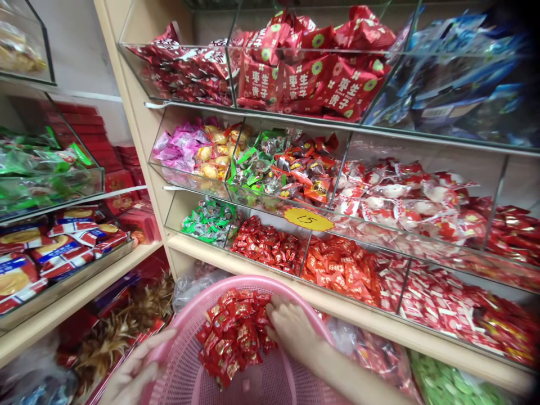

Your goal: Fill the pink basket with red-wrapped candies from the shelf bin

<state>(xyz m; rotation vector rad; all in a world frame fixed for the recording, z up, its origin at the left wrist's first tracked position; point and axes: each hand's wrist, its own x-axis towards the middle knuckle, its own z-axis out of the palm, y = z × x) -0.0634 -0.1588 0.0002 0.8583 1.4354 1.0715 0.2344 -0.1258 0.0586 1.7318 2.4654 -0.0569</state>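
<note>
A pink plastic basket (230, 281) stands below the shelves, with a heap of small red-wrapped candies (236, 337) inside it. My right hand (291, 326) reaches into the basket from the right, its fingers curled against the right side of the heap; what the fingertips hold is hidden. At the basket's left rim is my left hand (137, 368), fingers apart and nothing visible between them. Just above the basket, a clear shelf bin holds similar small red candies (270, 244), beside a bin of orange-red packets (341, 267).
Upper bins hold large red bags (307, 81), blue packages (455, 84) and white-and-red candies (405, 197). A yellow price tag (309, 219) reads 15. Biscuit packs (63, 244) fill a left shelf. Plastic bags and green packets (451, 379) lie under the wooden shelf edge (363, 320).
</note>
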